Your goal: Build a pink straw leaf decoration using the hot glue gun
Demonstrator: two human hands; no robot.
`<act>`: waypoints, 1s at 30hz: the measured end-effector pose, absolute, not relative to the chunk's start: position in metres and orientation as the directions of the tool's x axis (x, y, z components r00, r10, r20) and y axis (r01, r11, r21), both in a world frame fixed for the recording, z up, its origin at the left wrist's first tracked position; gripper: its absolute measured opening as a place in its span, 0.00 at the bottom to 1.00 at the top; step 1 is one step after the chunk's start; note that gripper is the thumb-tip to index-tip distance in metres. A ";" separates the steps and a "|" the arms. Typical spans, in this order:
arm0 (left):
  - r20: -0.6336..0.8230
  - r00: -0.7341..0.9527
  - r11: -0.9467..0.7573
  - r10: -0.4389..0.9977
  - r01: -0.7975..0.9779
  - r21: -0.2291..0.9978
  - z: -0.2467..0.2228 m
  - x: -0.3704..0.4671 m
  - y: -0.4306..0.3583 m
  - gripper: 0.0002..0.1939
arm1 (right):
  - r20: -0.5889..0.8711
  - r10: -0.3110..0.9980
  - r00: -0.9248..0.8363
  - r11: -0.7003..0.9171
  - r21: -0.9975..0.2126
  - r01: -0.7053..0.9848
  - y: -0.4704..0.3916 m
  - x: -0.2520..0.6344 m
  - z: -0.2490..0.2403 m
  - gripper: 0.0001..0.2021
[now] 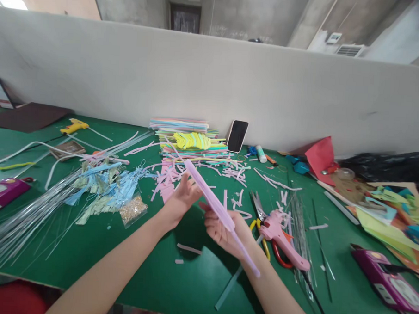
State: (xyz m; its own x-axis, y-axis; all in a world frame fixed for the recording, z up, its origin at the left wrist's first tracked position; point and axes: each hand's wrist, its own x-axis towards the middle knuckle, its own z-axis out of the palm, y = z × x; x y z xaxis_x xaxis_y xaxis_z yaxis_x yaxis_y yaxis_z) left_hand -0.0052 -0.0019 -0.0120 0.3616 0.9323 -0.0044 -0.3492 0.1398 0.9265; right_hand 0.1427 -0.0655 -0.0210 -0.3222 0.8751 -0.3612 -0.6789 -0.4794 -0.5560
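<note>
A bundle of long lilac fuzzy stems [211,198] slants through the air above the green table, its upper end to the left and a thinner tail reaching down over my right forearm. My right hand [223,229] is curled under the lower half of the bundle, holding it. Near the upper end is my left hand [183,197], its fingers bent around the bundle's underside. Cut lilac pieces [234,172] lie scattered behind the hands. Right of my right hand rest scissors [259,208] and a pink glue gun [282,239].
Stacked coloured stems [179,124] and a phone [237,136] stand at the back by a partition. Blue tassels [125,185], clear sticks [36,214] and a yellow glue gun [74,126] lie left. Purple devices [393,280] and coloured paper [383,229] are at right.
</note>
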 end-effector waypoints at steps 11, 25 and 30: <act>0.036 0.379 0.141 0.925 -0.428 0.893 -0.007 -0.021 0.010 0.35 | -0.157 0.978 0.139 -0.079 -0.890 -0.449 -0.085 0.149 0.009 0.15; 0.002 0.425 0.167 0.905 -0.358 0.919 -0.003 -0.020 0.008 0.26 | -0.195 0.981 0.006 -0.170 -0.867 -0.469 -0.076 0.143 0.040 0.13; -0.015 0.444 0.176 0.896 -0.326 0.929 -0.004 -0.019 0.008 0.25 | -0.164 0.983 0.079 -0.117 -0.902 -0.415 -0.070 0.144 0.042 0.14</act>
